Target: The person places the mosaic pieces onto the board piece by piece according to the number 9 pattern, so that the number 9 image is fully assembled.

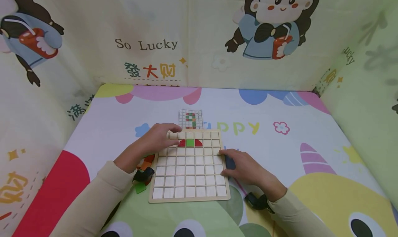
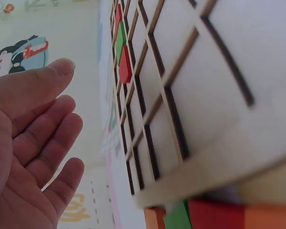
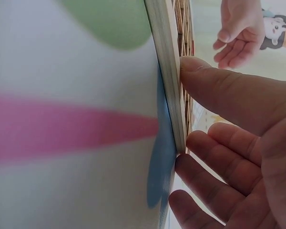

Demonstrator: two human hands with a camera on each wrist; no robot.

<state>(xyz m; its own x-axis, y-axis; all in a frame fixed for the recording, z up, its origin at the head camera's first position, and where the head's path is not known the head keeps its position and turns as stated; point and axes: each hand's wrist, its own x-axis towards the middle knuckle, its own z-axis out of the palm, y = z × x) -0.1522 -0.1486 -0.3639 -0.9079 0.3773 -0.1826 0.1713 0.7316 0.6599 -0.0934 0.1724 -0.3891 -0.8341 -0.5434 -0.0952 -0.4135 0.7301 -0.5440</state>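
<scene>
A wooden grid board (image 1: 189, 199) lies on the table. In its second row from the far side sit a green square tile (image 1: 190, 143) and two red rounded tiles, the left one (image 1: 182, 143) partly behind a fingertip in the head view. My left hand (image 1: 160, 138) hovers above the board's far left part, fingers loosely bent and apart, nothing between them in the left wrist view. My right hand (image 1: 245, 166) rests at the board's right edge. Its thumb (image 3: 195, 64) and fingertips touch the rim there, the fingers relaxed.
Beyond the board lies a pattern card (image 1: 190, 119) with a coloured figure like a 9 on a grid. Loose orange, red and green tiles (image 1: 140, 187) are heaped along the board's left side, partly covered by the left wrist. A printed cloth covers the table, with curtain walls around.
</scene>
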